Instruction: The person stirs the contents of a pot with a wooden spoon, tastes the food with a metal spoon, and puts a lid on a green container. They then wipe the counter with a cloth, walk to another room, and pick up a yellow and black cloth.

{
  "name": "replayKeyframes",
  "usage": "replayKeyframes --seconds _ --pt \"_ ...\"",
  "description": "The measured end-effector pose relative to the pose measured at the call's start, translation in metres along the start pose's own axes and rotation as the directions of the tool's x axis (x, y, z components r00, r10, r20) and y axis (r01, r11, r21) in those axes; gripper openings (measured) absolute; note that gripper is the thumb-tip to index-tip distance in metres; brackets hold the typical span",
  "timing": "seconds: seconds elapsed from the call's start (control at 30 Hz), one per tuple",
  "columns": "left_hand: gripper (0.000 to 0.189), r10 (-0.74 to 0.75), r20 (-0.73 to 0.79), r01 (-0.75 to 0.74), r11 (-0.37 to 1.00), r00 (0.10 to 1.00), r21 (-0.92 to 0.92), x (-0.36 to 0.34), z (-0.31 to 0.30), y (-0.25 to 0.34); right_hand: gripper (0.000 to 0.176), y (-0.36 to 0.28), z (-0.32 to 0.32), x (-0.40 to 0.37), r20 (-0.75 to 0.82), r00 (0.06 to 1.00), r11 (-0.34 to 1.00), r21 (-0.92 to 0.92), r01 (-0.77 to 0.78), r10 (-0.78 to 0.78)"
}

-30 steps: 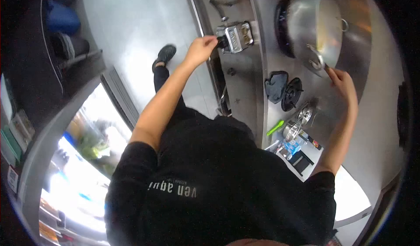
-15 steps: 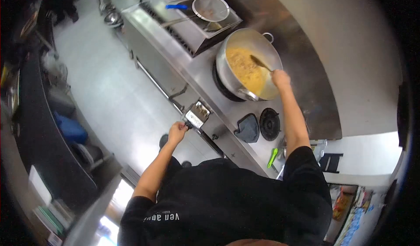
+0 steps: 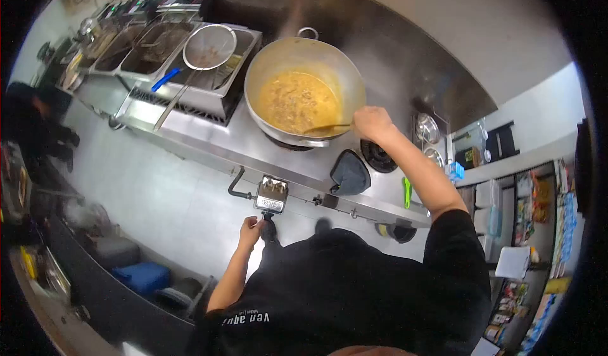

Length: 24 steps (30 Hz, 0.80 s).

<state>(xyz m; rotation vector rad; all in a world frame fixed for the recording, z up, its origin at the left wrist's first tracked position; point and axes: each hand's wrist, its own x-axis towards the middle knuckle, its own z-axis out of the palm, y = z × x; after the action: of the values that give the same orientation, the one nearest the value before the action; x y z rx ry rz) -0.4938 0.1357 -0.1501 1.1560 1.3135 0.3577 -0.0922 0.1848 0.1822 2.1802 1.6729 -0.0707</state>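
Note:
My right hand [image 3: 372, 123] is closed round the handle of a cooking spoon [image 3: 329, 127], at the near right rim of a large metal pot [image 3: 349, 85]. The spoon's head dips into a yellow, chunky stew [image 3: 297, 99], so its shape is hidden. Low in front of the counter, my left hand [image 3: 251, 232] has its fingers pinched at a small black knob [image 3: 268, 216]. That knob sits under a metal box [image 3: 272, 193] beside a bent pipe at the counter front. The exact finger contact there is hard to see.
A strainer [image 3: 209, 47] with a long handle rests over the fryer [image 3: 223, 90] left of the pot. A dark pot holder [image 3: 350, 173], a burner [image 3: 378, 158] and a green-handled tool [image 3: 407, 192] lie to the right. Another person in dark clothes [image 3: 38, 125] stands far left.
My view has turned, so the counter now runs across it. The spoon has moved from the stew's far side to the near rim. My left hand stays by the metal box.

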Motion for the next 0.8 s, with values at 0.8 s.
replayKeyframes --seconds 0.8 --pt "0.031 0.726 0.115 -0.674 0.552 0.678 0.491 -0.078 0.216 0.164 0.026 0.179 0.168 -0.163 -0.452 0.880 0.675 0.695 0.245 0.147"
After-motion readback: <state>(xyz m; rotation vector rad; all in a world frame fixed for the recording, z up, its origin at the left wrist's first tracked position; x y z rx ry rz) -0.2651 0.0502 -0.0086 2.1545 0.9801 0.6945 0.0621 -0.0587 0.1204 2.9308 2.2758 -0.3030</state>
